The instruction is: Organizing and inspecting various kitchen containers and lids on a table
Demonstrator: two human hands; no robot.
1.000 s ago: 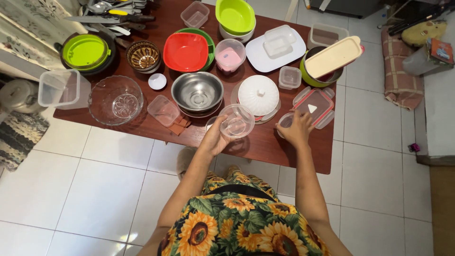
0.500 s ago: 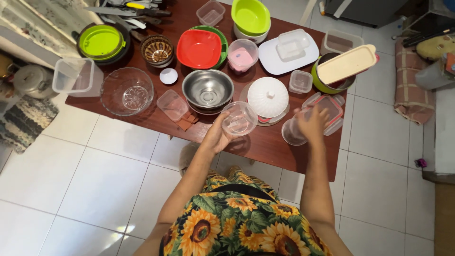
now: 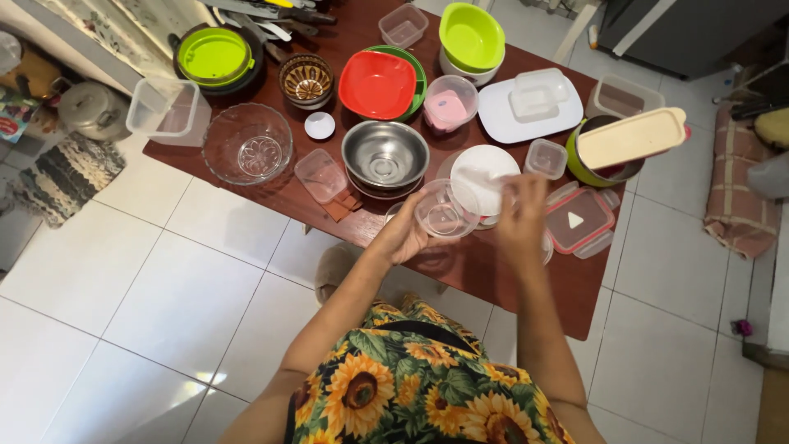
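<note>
Left hand (image 3: 400, 238) wrapped around a small clear round container (image 3: 445, 217), held tipped just above the bench (image 3: 460, 267) edge, mouth facing up toward the camera. Right hand (image 3: 519, 218) just beside it on the right, blurry, pinching what looked like a clear round lid (image 3: 481, 182). Lid up and right of container, touching or nearly so. Steel bowl (image 3: 385, 156) right behind.

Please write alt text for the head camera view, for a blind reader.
Above a crowded brown table, the left hand holds a clear round container while the right hand brings a round lid toward it.
</note>
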